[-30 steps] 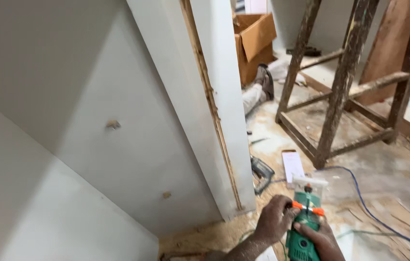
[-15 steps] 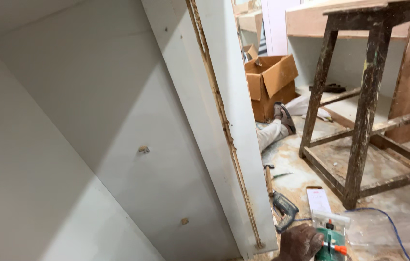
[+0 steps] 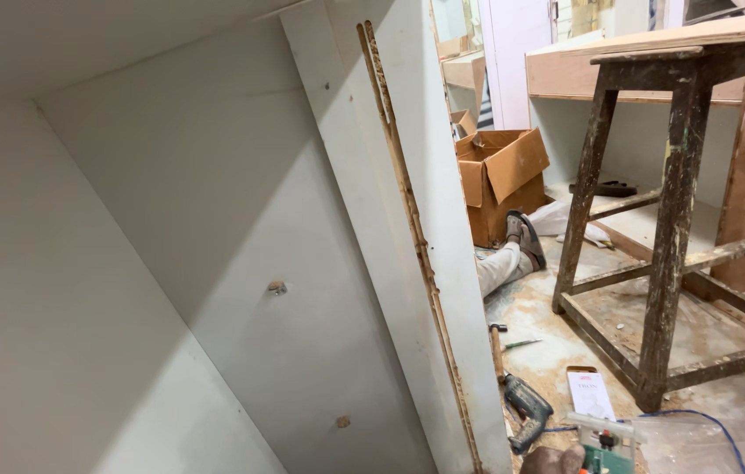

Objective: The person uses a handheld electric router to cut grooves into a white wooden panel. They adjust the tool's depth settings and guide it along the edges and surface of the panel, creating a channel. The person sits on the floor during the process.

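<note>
Only the knuckles of my left hand [image 3: 552, 460] show at the bottom edge, closed against a green tool with orange parts [image 3: 605, 456] that is mostly cut off by the frame. My right hand is out of view. Just left of the hand stands a white cabinet side panel [image 3: 442, 219] with a raw brown edge strip [image 3: 407, 219]. The white cabinet interior [image 3: 170, 263] fills the left, with two small pegs [image 3: 277, 287] in its back wall.
On the dusty floor lie a grey drill [image 3: 526, 408], a hammer [image 3: 497, 347], a white leaflet [image 3: 589, 392] and a blue cable [image 3: 706, 417]. A paint-stained wooden trestle [image 3: 671, 237] stands right. Beyond are an open cardboard box [image 3: 500, 180] and another person's sandalled foot [image 3: 521, 244].
The view has tilted upward. My hands and the green tool have slid from well in view down to the bottom edge, and the right hand has dropped out of sight.
</note>
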